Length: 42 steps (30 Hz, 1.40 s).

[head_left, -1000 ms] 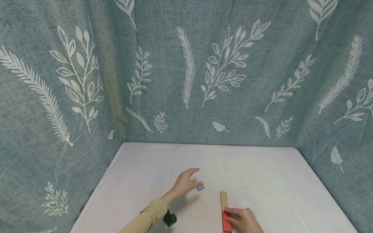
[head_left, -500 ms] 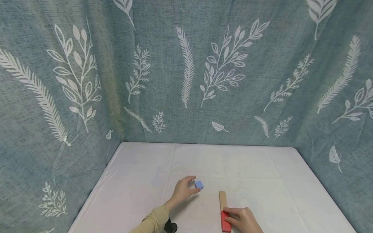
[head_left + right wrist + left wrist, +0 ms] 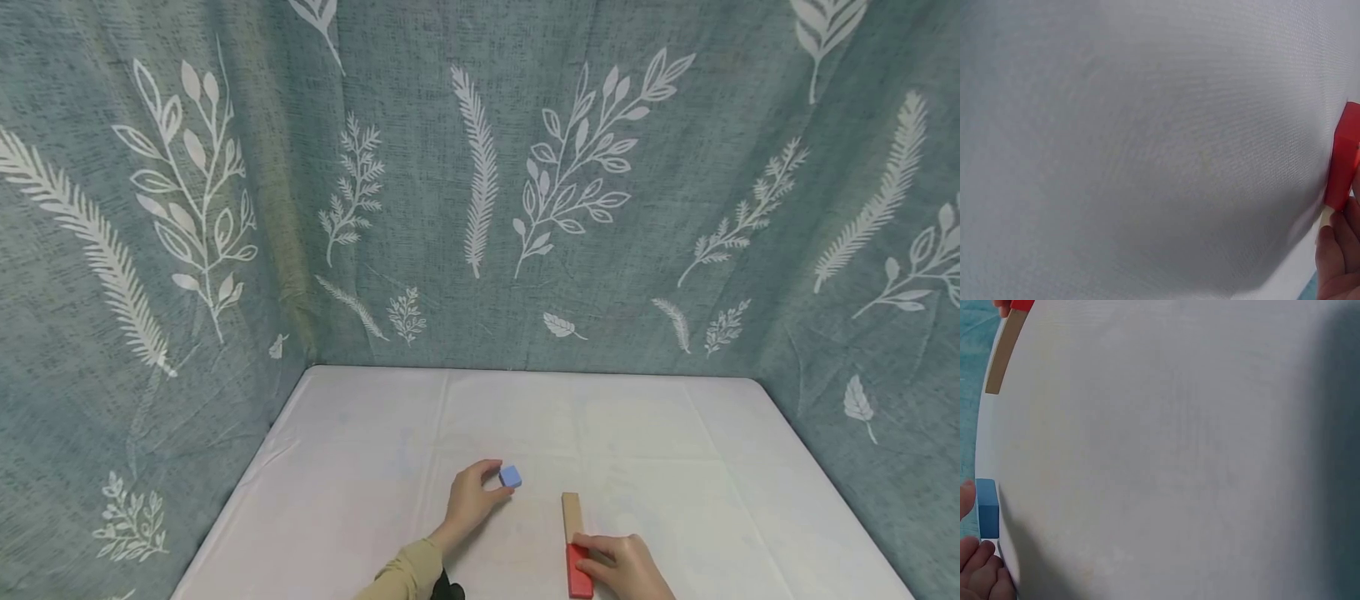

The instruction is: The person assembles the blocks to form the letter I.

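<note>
Leafy cloth [image 3: 637,267] edged the white tabletop [image 3: 660,425]. Left fingers [image 3: 483,466] spread round a blue block [image 3: 510,476]; right fingers [image 3: 598,543] held a red block [image 3: 580,582].

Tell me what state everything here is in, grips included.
left grip: curved about the blue block, contact unclear
right grip: pinching the red block
blue block: apart from the other blocks
red block: lying flat, pinched
wooden block: flat, end to end with the red block
white cloth: spread, faintly creased
curtain: hanging, slightly wrinkled
</note>
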Motion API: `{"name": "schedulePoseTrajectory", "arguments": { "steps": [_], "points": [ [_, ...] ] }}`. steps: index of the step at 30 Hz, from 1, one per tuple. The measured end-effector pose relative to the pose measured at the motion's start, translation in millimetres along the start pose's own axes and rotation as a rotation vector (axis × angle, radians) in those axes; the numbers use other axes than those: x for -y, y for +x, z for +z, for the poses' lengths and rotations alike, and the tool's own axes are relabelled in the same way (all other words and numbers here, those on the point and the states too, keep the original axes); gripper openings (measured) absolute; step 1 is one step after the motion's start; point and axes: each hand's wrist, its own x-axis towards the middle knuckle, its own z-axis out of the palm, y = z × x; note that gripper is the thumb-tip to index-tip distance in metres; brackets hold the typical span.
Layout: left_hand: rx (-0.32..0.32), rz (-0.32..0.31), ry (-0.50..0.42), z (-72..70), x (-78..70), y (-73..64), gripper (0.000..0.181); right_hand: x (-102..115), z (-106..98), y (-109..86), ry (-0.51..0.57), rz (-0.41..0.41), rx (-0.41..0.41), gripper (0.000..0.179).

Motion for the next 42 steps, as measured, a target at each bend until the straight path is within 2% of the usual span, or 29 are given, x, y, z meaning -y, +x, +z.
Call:
{"name": "schedulePoseTrajectory", "arguments": {
  "steps": [15, 29, 42],
  "points": [
    [-0.056, 0.02, 0.049, 2.3, 0.5, 0.2, 0.036, -1.7, -0.9, -0.3, 0.0, -0.04, -0.003, 0.041],
    [-0.05, 0.013, 0.053, 3.0, 0.3, -0.7, 0.032, -1.5, 0.1, -0.2, -0.012, -0.055, -0.017, 0.04],
    [-0.037, 0.002, 0.01, 1.9, 5.3, -0.1, 0.031, -2.1, 1.4, -0.9, -0.054, -0.091, -0.046, 0.038]
  ]
}}
